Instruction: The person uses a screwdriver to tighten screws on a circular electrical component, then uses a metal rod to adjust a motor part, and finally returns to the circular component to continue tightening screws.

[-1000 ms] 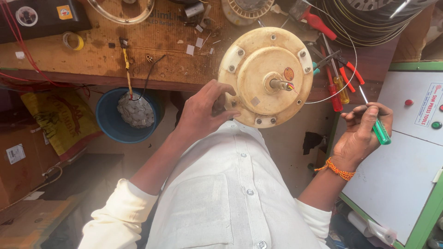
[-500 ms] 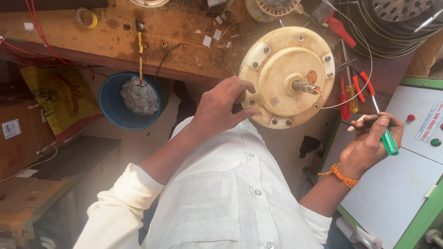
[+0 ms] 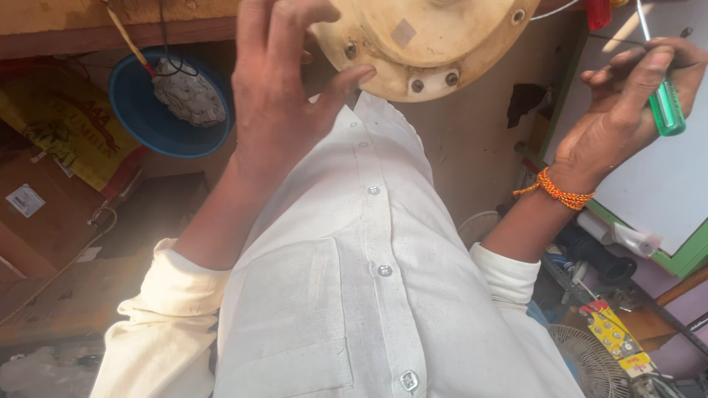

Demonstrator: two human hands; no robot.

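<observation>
The left hand [image 3: 276, 96] rests its thumb and spread fingers against the rim of a round cream motor cover [image 3: 428, 44], which juts out past the front edge of the worktop [image 3: 110, 29] above the person's white shirt [image 3: 369, 295]. The fingers are apart, touching rather than clamped. The right hand [image 3: 627, 96] is closed around a green-handled screwdriver [image 3: 664, 103], held out to the right over a white panel with a green border [image 3: 664, 191], well apart from the cover. Below the worktop's front edge, left of the left hand, sits a blue bowl [image 3: 140, 110]; inside it lies a grey, scaly lump [image 3: 188, 92], perhaps a wad of cloth or mesh, though the view is too poor to tell. A yellow-handled tool [image 3: 129, 40] slants down toward the bowl.
</observation>
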